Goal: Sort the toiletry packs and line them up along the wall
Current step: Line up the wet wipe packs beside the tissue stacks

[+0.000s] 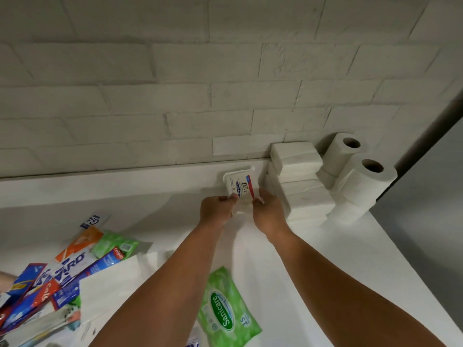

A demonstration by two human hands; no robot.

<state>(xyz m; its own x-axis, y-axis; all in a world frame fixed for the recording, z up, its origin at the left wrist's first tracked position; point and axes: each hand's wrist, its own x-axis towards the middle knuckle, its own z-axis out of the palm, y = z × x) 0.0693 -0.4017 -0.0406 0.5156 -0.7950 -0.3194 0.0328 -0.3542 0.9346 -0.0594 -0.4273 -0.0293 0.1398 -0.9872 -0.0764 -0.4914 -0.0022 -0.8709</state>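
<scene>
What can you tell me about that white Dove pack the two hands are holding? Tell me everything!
The Dove pack is white and glossy, seemingly plastic-wrapped, with a dark blue oval label and a red stripe along its right edge. It lies print-up on the white counter, far end near the brick wall, just left of a stack of white packs. The left hand and right hand pinch its near end.

Rough, matt white-painted brick wall point(175, 71) above smooth white table point(150, 196); shiny green plastic wipes pack point(225, 306); soft matt paper rolls point(360, 181); glossy film-wrapped soap pack point(240, 187).
</scene>
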